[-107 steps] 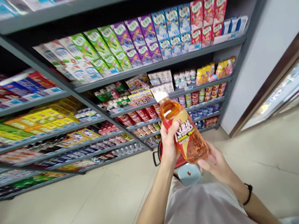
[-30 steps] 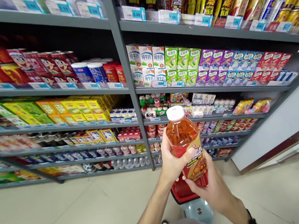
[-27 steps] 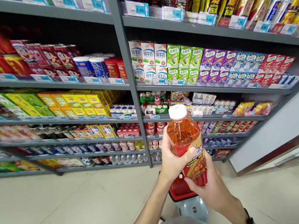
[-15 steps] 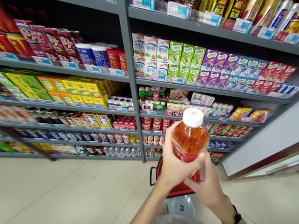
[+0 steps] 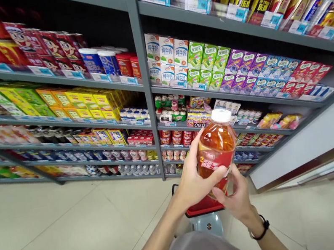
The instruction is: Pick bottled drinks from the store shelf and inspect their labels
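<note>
A clear plastic bottle of amber drink (image 5: 219, 139), with a white cap and a red label, is held up in front of me. My left hand (image 5: 196, 175) wraps its left side, thumb lying across the label. Lower down, my right hand (image 5: 237, 198) grips the bottle near its base, its thumb on the front and its other fingers partly hidden behind. The bottle leans slightly to the right. Under both hands shows part of a red basket (image 5: 200, 209) with a dark handle.
A grey shelf rack (image 5: 146, 81) carries drinks ahead. Milk cartons (image 5: 167, 48) and juice boxes (image 5: 239, 61) fill its middle right; cans (image 5: 54, 45) and yellow boxes (image 5: 92, 101) stand left. A blue-grey stool-like seat (image 5: 207, 222) sits below, on the tiled floor (image 5: 58, 220). A white wall panel (image 5: 316, 134) borders the right.
The bottle has moved slightly right and tipped more upright, so more of its red label faces me. Both hands have shifted with it and still hold it.
</note>
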Available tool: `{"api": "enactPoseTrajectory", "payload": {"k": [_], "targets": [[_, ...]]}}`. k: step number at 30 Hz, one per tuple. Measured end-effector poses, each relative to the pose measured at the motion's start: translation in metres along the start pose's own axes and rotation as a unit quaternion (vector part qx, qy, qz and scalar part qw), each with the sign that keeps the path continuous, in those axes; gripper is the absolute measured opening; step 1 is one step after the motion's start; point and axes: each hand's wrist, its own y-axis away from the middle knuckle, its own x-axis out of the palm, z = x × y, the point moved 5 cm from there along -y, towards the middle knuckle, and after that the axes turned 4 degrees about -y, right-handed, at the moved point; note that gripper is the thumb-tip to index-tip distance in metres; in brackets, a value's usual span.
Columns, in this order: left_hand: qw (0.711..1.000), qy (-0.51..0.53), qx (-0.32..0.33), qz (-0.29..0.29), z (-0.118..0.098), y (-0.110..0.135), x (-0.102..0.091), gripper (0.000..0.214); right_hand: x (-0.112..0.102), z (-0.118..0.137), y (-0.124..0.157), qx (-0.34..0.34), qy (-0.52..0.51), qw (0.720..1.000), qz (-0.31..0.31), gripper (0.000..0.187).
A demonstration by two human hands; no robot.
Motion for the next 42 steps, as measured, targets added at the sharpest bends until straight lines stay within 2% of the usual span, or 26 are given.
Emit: {"api": "enactPoseTrajectory", "payload": {"k": [3,6,9,12,16,19,22,24,26,30,34,37,42], "targets": [[0.999,0.003,0.015,0.044,0.005,0.003,-0.011,0.081,0.008,-0.001,0.0,0.054,-0.132,0.99,0.0,0.051],[0.996,-0.005,0.028,0.083,0.007,0.004,-0.018,0.078,0.012,-0.004,0.001,0.101,-0.217,0.969,-0.059,0.053],[0.992,-0.025,0.032,0.117,0.006,0.004,-0.021,0.08,0.015,-0.01,0.001,0.142,-0.235,0.956,-0.103,0.057],[0.986,-0.065,0.054,0.141,0.002,0.004,-0.021,0.085,0.012,-0.012,0.001,0.149,-0.223,0.953,-0.138,0.061],[0.968,-0.154,0.097,0.174,-0.003,0.008,-0.012,0.115,0.005,-0.004,0.0,0.135,-0.218,0.958,-0.128,0.06],[0.963,-0.174,0.087,0.188,-0.001,0.013,-0.002,0.143,-0.003,0.003,-0.003,0.127,-0.196,0.966,-0.113,0.064],[0.965,-0.172,0.092,0.173,0.001,0.015,0.006,0.153,-0.01,0.006,-0.008,0.124,-0.163,0.974,-0.101,0.079],[0.965,-0.18,0.117,0.151,-0.001,0.015,0.01,0.147,-0.015,0.007,-0.012,0.127,-0.156,0.975,-0.095,0.094],[0.958,-0.204,0.151,0.134,-0.007,0.014,0.013,0.132,-0.019,0.007,-0.017,0.156,-0.161,0.971,-0.076,0.099],[0.918,-0.287,0.238,0.134,-0.023,0.017,0.025,0.101,-0.027,0.008,-0.025,0.223,-0.196,0.955,-0.023,0.086],[0.89,-0.343,0.253,0.165,-0.025,0.02,0.038,0.095,-0.039,0.007,-0.031,0.235,-0.23,0.943,-0.052,0.08],[0.891,-0.343,0.236,0.181,-0.02,0.018,0.043,0.096,-0.043,0.003,-0.031,0.252,-0.247,0.932,-0.083,0.068],[0.928,-0.263,0.199,0.171,-0.017,0.01,0.042,0.106,-0.033,-0.019,-0.018,0.309,-0.321,0.89,-0.102,0.052]]}}
